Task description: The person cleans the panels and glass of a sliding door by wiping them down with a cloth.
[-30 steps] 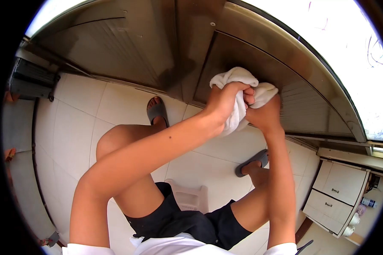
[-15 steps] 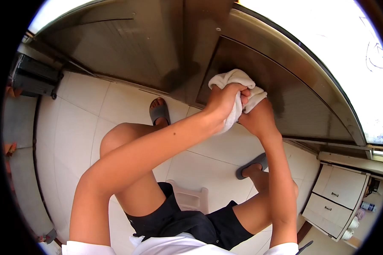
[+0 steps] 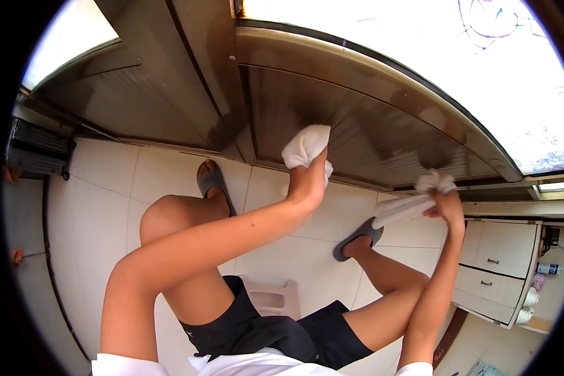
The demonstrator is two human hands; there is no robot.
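My left hand (image 3: pixel 308 183) grips a bunched white cloth (image 3: pixel 307 145) in front of the lower brown metal panel (image 3: pixel 357 125) of a door. Part of that cloth shows on both sides of the wrist. Off to the right, my right hand (image 3: pixel 448 207) is closed on another white cloth (image 3: pixel 404 210), which trails leftward and is smeared by motion. The hands are well apart, and no cloth is seen joining them.
Beneath me is a low pinkish plastic stool (image 3: pixel 272 297) on pale floor tiles. Grey slippers (image 3: pixel 360 239) are on my feet. A white drawer cabinet (image 3: pixel 489 269) stands at right, a black crate-like object (image 3: pixel 41 147) at left. Above the panel is bright glass (image 3: pixel 407 37) with scribbles.
My hands, together on white cloth at the panel before, have separated. The right hand moved right with one cloth; the left stays at the panel with another. The view has turned slightly right.
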